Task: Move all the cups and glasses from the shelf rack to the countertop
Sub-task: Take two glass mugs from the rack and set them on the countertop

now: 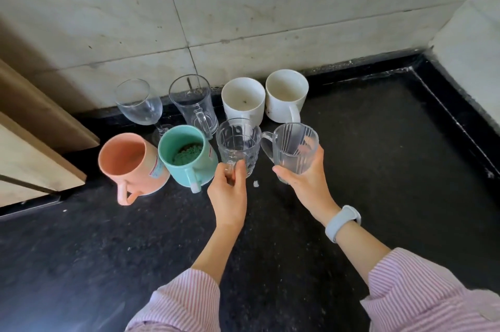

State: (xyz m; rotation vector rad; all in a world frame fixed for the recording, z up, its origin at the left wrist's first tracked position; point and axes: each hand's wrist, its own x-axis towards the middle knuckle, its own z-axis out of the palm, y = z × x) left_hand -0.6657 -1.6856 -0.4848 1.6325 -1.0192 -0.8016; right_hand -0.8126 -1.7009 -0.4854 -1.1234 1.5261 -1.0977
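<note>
My left hand [228, 191] grips the handle of a patterned glass mug [238, 145] that stands on the black countertop [378, 169]. My right hand [303, 177] holds a ribbed glass mug [295, 150] round its body, just right of the first one; I cannot tell whether it touches the counter. Behind them stand two white mugs [243, 100] [286, 93], a clear glass mug [193, 104] and a wine glass [138, 104]. To the left are a teal mug [186, 158] and a pink mug [130, 164].
A wooden panel [32, 147] juts over the counter at the left. Tiled walls [216, 7] close the back and right side. Bare dark counter lies to the right and in front of the cups.
</note>
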